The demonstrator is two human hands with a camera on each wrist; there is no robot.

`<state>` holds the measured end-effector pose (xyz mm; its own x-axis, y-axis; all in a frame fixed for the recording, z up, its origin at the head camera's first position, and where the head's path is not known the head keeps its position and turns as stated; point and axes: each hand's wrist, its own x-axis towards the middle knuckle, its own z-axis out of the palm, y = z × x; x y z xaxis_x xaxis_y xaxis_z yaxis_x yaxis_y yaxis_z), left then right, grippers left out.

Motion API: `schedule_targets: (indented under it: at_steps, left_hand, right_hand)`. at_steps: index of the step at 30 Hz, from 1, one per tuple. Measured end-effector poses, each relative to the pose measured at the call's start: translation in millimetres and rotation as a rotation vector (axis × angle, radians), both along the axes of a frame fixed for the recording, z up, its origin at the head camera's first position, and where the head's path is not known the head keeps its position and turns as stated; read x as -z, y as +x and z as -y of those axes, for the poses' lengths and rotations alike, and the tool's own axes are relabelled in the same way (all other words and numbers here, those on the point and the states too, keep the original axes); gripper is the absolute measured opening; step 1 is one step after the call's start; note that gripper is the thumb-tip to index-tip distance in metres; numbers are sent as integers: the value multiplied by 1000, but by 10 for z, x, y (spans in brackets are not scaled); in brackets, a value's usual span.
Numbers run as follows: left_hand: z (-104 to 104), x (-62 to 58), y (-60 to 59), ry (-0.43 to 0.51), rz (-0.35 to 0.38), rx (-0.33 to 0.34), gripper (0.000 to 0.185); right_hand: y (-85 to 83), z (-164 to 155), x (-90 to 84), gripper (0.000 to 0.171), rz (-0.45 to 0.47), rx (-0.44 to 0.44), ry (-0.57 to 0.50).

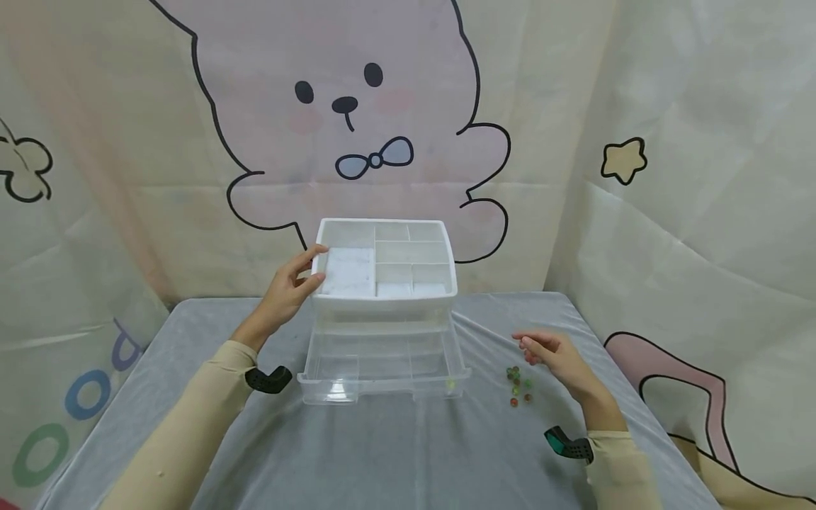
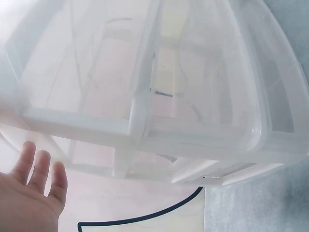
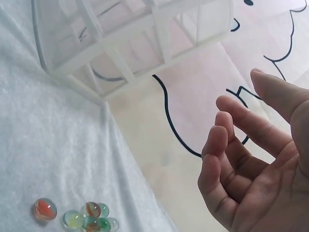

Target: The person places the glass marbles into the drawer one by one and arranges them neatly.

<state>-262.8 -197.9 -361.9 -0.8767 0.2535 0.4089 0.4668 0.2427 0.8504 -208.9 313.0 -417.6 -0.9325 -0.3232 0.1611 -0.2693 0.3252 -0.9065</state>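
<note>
Left hand (image 1: 295,287): fingers lying straight, thumb and fingertips touching the left wall of the white organizer (image 1: 385,261); nothing gripped.

White organizer: standing at the table's far middle, its top tray divided into several compartments, all showing nothing inside.

Clear drawer (image 1: 381,365): sticking out toward the person beneath the tray, long axis running left to right; one small yellowish bead (image 1: 450,384) seems to be lying near its front right corner.

Marbles (image 1: 519,384): small cluster, green and red, resting on the grey tablecloth (image 1: 395,453) just right of the drawer.

Right hand (image 1: 553,354): hovering just above and behind the marbles, fingers loosely curled, holding nothing; the nearer hand by far.
</note>
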Motion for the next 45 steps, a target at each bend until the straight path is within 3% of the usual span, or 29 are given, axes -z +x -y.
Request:
schedule_targets:
  at_steps: [17,25,36,45]
  left_hand:
    - [1,19,-3,22,19,-1,50]
    - [2,28,5,24,25,-4,50]
    - [5,8,-10,27,9,3,50]
    - [3,2,-7,15,13,-1,50]
  right_hand:
    - [-24,-222,248,37,74,84,110]
    - [-33,-337,350,45,110,23,123]
    - [-81,-462,432,47,180,33,168]
    - [-100,-543,516,40,212,29,269]
